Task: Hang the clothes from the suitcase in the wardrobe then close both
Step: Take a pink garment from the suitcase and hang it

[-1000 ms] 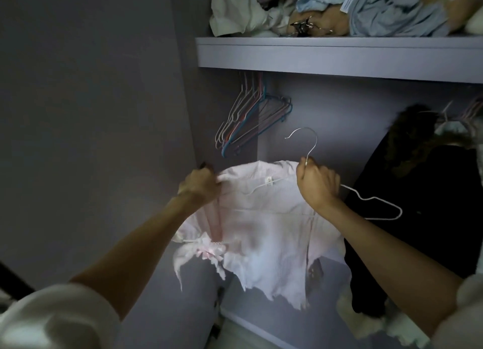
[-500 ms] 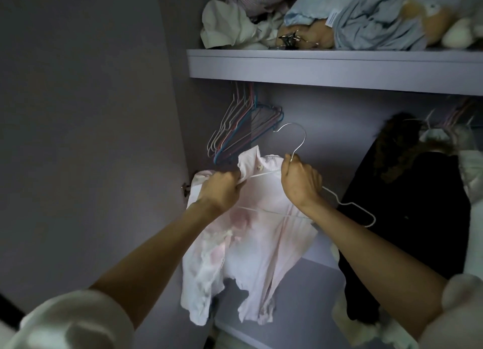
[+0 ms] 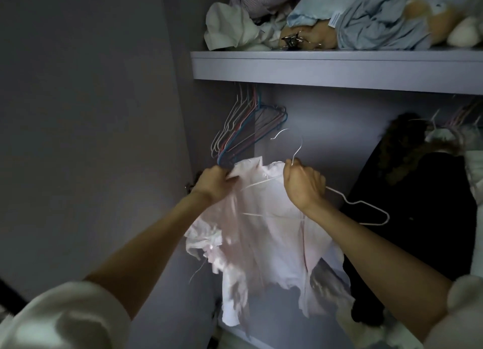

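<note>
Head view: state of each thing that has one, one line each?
Pink shirt: half on the hanger, left side on, right end bare.
White hanger: off the rail.
Left hand: gripping the shirt collar.
Right hand: gripping the hanger neck.
Spare hangers: hung, bare.
Black coat: hung.

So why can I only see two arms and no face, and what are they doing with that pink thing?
The camera sits on the person's head and looks down, so you see only their arms. They stand at an open wardrobe. The right hand grips a white wire hanger near its hook. The left hand pinches the collar of a pale pink shirt, fitting it onto the hanger. Empty hangers hang under the shelf, which holds crumpled clothes. A dark coat hangs on the right.
</note>
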A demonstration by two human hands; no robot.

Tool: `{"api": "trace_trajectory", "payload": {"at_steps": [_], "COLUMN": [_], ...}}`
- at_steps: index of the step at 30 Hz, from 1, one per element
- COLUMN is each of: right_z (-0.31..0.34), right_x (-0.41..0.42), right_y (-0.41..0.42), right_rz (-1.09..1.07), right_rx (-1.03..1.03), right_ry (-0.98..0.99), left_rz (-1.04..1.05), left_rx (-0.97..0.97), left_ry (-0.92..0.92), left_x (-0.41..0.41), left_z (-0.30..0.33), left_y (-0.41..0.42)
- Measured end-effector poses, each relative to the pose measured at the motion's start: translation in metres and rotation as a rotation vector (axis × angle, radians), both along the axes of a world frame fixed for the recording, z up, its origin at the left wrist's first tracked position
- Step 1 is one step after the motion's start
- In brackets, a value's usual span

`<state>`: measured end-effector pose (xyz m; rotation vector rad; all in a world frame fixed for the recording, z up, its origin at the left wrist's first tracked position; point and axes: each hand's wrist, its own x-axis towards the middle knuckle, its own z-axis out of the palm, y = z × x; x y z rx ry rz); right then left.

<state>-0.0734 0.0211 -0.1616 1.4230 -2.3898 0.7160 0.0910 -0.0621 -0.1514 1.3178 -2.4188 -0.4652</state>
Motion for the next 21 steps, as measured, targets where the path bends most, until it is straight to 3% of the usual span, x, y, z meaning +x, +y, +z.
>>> {"api": "trace_trajectory", "payload": {"at_steps": [6,8,11,13,16,18,21], "right_z": [-0.002,-0.003,0.0,-0.003,-0.011,-0.02,-0.031], "right_x": [-0.009,-0.019,-0.027,-0.042,-0.061,-0.066,-0.065], "right_y": [-0.01,-0.008,0.006,0.013,0.017,0.016,0.008], "right_rz": [0.178,0.301,0.483,0.473,0.381,0.327,0.187], "right_rx": [-0.076,-0.111,0.024,0.162,0.373,0.522,0.572], "right_ry": [-0.164,-0.373,-0.888,-1.019,-0.87,-0.534,-0.049], "left_rz": [-0.145,-0.156,-0.155,-0.145,-0.152,-0.211,-0.319], "left_rx": [-0.185,-0.23,-0.297,-0.28,-0.341,-0.424,-0.569], "left_ry": [-0.217,-0.23,-0.172,-0.108,-0.132,-0.181,-0.262], "left_x": [-0.018,-0.017,-0.012,-0.003,0.011,0.013,0.008], "left_z": [-0.01,-0.015,-0.02,-0.02,-0.016,-0.015,-0.011], "left_y": [0.009,0.005,-0.004,-0.012,-0.024,-0.025,-0.018]}}
